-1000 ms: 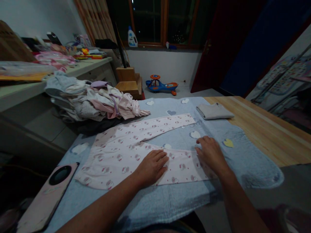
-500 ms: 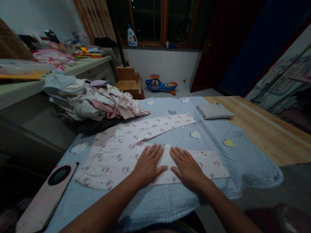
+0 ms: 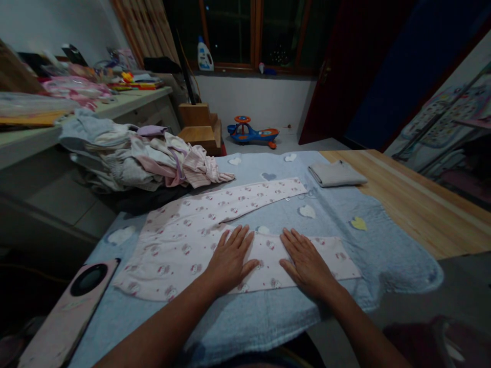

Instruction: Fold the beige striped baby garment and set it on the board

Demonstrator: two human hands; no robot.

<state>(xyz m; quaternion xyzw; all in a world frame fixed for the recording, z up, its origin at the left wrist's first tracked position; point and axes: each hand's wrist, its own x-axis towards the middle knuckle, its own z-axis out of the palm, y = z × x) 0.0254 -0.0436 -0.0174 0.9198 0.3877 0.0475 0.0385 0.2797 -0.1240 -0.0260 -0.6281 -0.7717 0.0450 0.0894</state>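
Observation:
Pale pink trousers [image 3: 172, 250] with a small cartoon print lie spread on a light blue blanket [image 3: 245, 322], waistband to the left and both legs pointing right. My left hand [image 3: 231, 258] rests flat on the upper part of the near leg, fingers stretched out. Farther along that same leg, my right hand [image 3: 307, 261] lies flat too, its fingers extended toward the leg's inner edge. A stretch of printed cloth shows between the two hands. The far leg lies apart from the near one, with blue blanket visible between them.
A heap of clothes [image 3: 146, 158] sits at the back left, beside a cluttered desk [image 3: 153, 99]. A folded grey garment [image 3: 336, 174] lies at the back right, near the bare wooden tabletop [image 3: 418, 209]. A phone [image 3: 69, 317] lies front left. Beyond stands a ride-on toy car [image 3: 253, 134].
My right hand has slid right along the near trouser leg, widening the gap between my hands. My left hand stays nearly in place. The whole view has shifted slightly.

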